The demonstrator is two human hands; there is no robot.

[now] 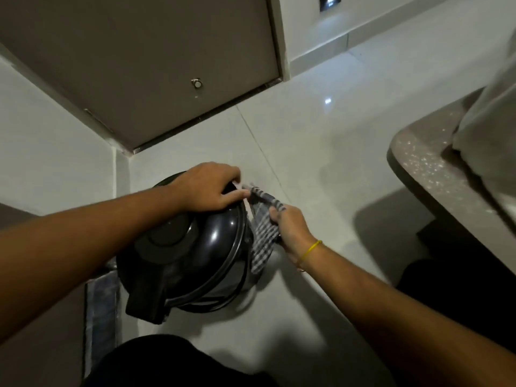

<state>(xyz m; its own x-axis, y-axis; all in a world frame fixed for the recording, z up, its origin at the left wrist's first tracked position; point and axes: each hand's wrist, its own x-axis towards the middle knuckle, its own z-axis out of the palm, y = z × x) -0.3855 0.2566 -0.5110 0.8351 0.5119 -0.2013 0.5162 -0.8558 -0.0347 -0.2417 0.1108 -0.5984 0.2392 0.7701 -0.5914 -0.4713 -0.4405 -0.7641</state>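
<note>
Fingers (pixel 234 194) of the left hand (pixel 208 188) pinch the checked cloth (pixel 264 230) at its far end, and the right hand (pixel 290 227) grips its middle. It runs along the right side of what seems to be a helmet (pixel 201 247).

Checked cloth (pixel 262 233) draped against glossy black helmet (pixel 201 247)

The right hand (pixel 290 230) hides part of the checked cloth (pixel 264 231); the counter (pixel 413 163) is cut off at right.
</note>
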